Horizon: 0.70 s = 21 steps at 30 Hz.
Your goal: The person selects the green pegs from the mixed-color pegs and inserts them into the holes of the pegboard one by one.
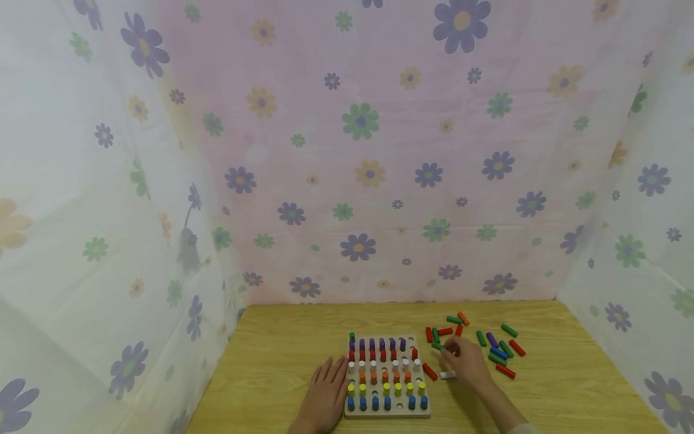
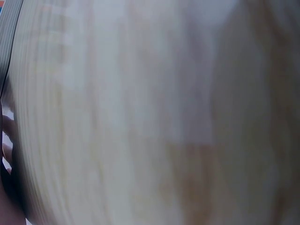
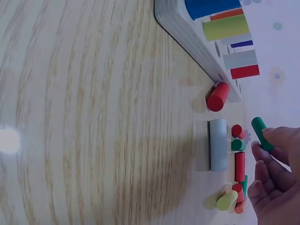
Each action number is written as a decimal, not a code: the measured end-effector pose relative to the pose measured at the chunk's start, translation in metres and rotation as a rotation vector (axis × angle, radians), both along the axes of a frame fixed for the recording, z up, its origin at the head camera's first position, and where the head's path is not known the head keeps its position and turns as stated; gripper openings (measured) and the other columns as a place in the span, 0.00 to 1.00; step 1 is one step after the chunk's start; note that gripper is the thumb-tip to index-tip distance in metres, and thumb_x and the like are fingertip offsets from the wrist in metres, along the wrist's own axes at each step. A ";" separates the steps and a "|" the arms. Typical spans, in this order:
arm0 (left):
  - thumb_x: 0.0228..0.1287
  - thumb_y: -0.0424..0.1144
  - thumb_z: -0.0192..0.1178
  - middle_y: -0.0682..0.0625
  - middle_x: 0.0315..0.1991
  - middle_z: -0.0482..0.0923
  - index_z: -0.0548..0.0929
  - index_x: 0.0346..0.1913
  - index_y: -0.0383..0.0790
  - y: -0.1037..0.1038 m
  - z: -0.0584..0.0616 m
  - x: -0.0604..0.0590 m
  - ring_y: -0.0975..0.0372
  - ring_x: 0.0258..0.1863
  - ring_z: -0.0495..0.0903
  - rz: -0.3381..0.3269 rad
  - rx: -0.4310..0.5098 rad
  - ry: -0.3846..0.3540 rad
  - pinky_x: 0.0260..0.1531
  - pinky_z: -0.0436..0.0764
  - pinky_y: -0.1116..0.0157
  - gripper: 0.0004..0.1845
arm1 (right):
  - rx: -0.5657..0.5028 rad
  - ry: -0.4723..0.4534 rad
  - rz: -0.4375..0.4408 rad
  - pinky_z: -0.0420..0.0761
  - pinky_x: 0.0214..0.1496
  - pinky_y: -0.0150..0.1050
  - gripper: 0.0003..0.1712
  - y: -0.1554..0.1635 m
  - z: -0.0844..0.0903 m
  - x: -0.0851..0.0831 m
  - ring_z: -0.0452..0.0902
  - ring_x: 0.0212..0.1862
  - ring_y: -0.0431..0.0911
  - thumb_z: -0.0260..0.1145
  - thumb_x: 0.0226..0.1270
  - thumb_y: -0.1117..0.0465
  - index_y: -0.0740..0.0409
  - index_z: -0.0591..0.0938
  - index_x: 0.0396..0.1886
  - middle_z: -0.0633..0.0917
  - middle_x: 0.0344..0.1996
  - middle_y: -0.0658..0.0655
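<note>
A wooden pegboard holds rows of blue, yellow, orange, white, red and purple pegs, with one green peg at its far left corner. My left hand lies flat on the table along the board's left side, fingers straight. To the right of the board, my right hand pinches a green peg between thumb and fingers, held tilted above the table. Beneath that hand lie a white peg and a yellow peg; the yellow one is hidden in the head view.
Loose red, green, blue, purple and orange pegs are scattered over the right of the wooden table. A red peg lies close to the board's right edge. Flowered cloth hangs behind and at both sides. The left wrist view shows mostly blurred tabletop.
</note>
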State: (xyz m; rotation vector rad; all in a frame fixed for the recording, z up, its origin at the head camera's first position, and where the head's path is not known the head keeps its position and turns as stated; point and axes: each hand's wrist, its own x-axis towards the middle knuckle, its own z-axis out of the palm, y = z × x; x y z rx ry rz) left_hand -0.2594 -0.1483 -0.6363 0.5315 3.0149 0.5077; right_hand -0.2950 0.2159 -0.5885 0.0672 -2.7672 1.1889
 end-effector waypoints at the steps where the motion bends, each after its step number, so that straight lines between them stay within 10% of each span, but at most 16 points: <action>1: 0.85 0.57 0.32 0.47 0.79 0.62 0.63 0.80 0.43 0.000 0.000 0.000 0.44 0.78 0.56 0.000 -0.002 0.002 0.75 0.56 0.39 0.32 | -0.004 0.008 -0.003 0.77 0.32 0.34 0.04 0.000 0.000 0.000 0.76 0.32 0.42 0.71 0.65 0.68 0.62 0.86 0.38 0.83 0.29 0.50; 21: 0.85 0.57 0.32 0.47 0.79 0.62 0.63 0.80 0.43 0.000 -0.001 0.000 0.44 0.78 0.56 0.003 0.010 0.007 0.75 0.55 0.39 0.32 | -0.190 0.060 -0.046 0.78 0.35 0.32 0.08 -0.005 0.005 0.003 0.75 0.36 0.43 0.69 0.71 0.66 0.64 0.84 0.47 0.82 0.34 0.53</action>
